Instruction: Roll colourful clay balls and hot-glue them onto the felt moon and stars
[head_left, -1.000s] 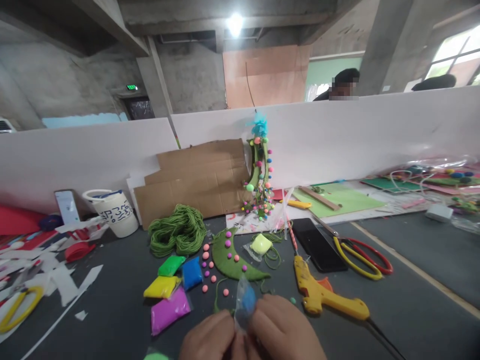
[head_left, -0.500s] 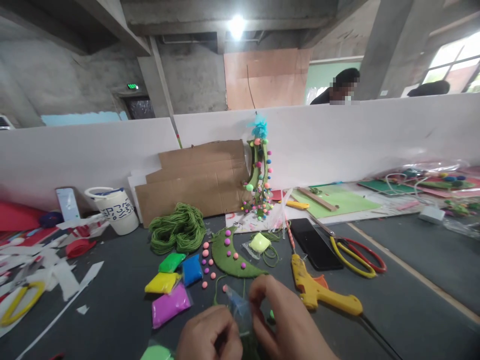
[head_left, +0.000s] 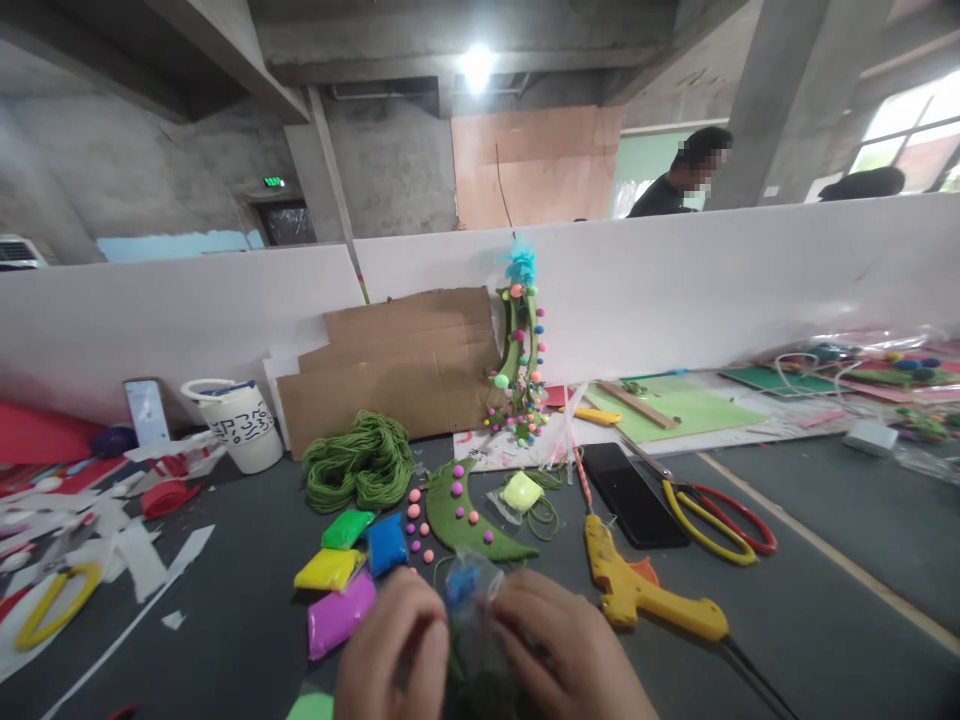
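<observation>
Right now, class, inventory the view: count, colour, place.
Bag: 1, clear, blue inside, bottom centre
Crescent: 1, green, beyond bag
Balls: many, pink and purple, by crescent
Packets: 5+, mixed colours, flanking crescent
Yarn bundle: 1, green, left
Cardboard: count unclear, brown, behind yarn
Ornament: 1, green, centre back
Glue gun: 1, yellow, right
Phones: 2, black right, pale left
Scissors: 2, yellow-handled left, yellow-red right
Bucket: 1, white, back left
Left hand: 1, bare, beside bag
Right hand: 1, bare, at bag

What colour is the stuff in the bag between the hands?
The stuff is blue; the head view shows it.
</observation>
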